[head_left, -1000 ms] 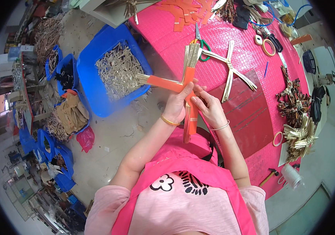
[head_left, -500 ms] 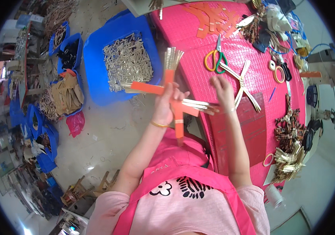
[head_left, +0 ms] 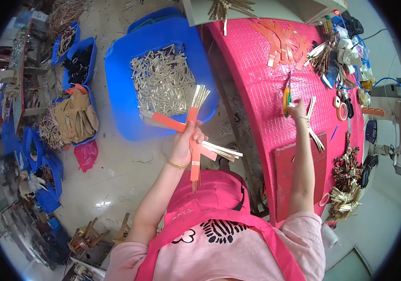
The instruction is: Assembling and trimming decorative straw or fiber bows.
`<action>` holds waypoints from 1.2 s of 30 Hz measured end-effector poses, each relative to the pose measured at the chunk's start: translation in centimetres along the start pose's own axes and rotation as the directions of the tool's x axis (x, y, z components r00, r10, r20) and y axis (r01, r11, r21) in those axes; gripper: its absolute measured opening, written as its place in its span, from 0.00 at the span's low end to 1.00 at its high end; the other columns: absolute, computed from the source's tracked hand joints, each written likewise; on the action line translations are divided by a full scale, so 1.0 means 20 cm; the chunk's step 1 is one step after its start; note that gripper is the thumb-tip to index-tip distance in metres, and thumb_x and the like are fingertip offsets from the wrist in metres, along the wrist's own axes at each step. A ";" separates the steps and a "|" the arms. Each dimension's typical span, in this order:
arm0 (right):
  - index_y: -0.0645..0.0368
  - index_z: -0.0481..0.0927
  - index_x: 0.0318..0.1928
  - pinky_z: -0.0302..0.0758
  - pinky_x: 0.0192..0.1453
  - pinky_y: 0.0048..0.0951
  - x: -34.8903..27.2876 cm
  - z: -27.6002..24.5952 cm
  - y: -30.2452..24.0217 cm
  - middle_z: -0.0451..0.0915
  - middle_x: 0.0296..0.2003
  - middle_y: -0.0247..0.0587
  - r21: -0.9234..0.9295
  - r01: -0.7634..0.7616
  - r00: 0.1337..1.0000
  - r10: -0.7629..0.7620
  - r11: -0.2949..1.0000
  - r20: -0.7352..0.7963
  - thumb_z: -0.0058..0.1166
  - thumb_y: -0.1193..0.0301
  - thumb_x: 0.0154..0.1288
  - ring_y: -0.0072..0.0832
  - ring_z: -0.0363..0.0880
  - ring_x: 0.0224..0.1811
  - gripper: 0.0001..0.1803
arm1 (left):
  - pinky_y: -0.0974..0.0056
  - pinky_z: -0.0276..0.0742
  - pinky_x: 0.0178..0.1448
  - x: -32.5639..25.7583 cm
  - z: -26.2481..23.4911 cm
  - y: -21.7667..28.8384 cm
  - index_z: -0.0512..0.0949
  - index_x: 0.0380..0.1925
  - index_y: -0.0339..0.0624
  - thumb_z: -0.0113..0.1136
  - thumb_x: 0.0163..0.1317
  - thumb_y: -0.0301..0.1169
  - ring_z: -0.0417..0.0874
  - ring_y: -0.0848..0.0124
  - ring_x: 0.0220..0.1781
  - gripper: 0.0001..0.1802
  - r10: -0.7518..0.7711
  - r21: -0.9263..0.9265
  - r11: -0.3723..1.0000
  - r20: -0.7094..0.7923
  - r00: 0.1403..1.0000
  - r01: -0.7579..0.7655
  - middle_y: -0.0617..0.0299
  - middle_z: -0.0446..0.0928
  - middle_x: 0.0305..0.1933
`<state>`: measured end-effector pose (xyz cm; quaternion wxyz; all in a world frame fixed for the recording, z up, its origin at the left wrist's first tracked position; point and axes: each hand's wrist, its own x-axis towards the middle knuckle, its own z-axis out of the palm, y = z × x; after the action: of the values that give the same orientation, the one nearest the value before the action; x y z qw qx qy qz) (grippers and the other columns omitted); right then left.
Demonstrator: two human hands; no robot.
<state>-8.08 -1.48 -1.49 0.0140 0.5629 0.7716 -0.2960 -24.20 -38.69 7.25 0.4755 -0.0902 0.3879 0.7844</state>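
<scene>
The left hand (head_left: 181,144) pinches the orange-and-gold strip cross (head_left: 196,153) near its centre; the arms of the cross project beyond the grip on several sides. Farther out, the right hand (head_left: 297,110) meets the scissors (head_left: 286,97) at the handles, blades pointing away; finger closure cannot be told. A gold strip cross (head_left: 317,140) lies beside the right wrist. Orange pieces (head_left: 283,44) lie beyond on the pink table cover (head_left: 259,89).

Pale lettering (head_left: 182,214) on the pink apron (head_left: 207,194) isn't clearly legible.
</scene>
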 end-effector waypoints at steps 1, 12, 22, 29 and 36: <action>0.61 0.63 0.41 0.73 0.29 0.27 -0.02 -0.07 -0.02 0.76 0.26 0.45 0.127 -0.165 0.976 0.143 0.978 0.164 0.62 0.70 0.39 0.31 0.76 0.26 0.27 | 0.67 0.68 0.39 0.02 -0.03 0.04 0.67 0.37 0.38 0.44 0.61 0.42 0.63 0.79 0.20 0.17 -0.007 -0.007 1.000 0.001 1.000 0.007 0.71 0.58 0.16; 0.47 0.43 0.63 0.62 0.20 0.17 -0.38 0.07 -0.08 0.67 0.24 0.35 0.712 -0.082 0.955 -0.150 0.698 0.257 0.43 0.88 0.44 0.18 0.64 0.19 0.45 | 0.68 0.67 0.39 0.23 -0.15 0.31 0.64 0.47 0.42 0.42 0.62 0.44 0.62 0.79 0.19 0.21 -0.190 0.036 0.982 0.167 0.968 0.187 0.71 0.56 0.15; 0.57 0.58 0.56 0.64 0.34 0.20 -0.92 0.09 -0.89 0.66 0.29 0.31 0.662 -0.141 0.634 -0.446 0.736 0.631 0.48 0.32 0.38 0.19 0.66 0.31 0.51 | 0.67 0.66 0.38 0.22 -0.17 0.51 0.66 0.43 0.44 0.41 0.62 0.45 0.63 0.78 0.19 0.18 -0.149 -0.020 0.988 0.178 0.973 0.155 0.70 0.58 0.15; 0.59 0.55 0.59 0.60 0.47 0.22 -0.82 0.23 -1.27 0.67 0.41 0.36 0.519 -0.183 0.245 -0.472 0.835 0.847 0.48 0.31 0.37 0.22 0.64 0.42 0.55 | 0.66 0.66 0.36 0.17 -0.26 0.64 0.66 0.39 0.43 0.41 0.62 0.42 0.63 0.78 0.19 0.15 -0.035 -0.048 0.998 0.106 0.994 0.040 0.70 0.59 0.15; 0.61 0.54 0.59 0.60 0.45 0.20 -0.76 0.39 -1.56 0.68 0.42 0.36 0.482 0.106 0.152 -0.493 0.870 0.857 0.49 0.30 0.34 0.21 0.64 0.38 0.58 | 0.67 0.66 0.34 0.11 -0.36 0.68 0.65 0.41 0.42 0.40 0.63 0.41 0.62 0.78 0.18 0.15 -0.043 -0.015 0.999 0.109 0.993 0.045 0.69 0.60 0.15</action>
<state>-32.28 -24.25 11.36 0.3406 0.0814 0.6317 -0.6917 -38.07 -45.61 8.22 0.5123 -0.0598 0.3525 0.7808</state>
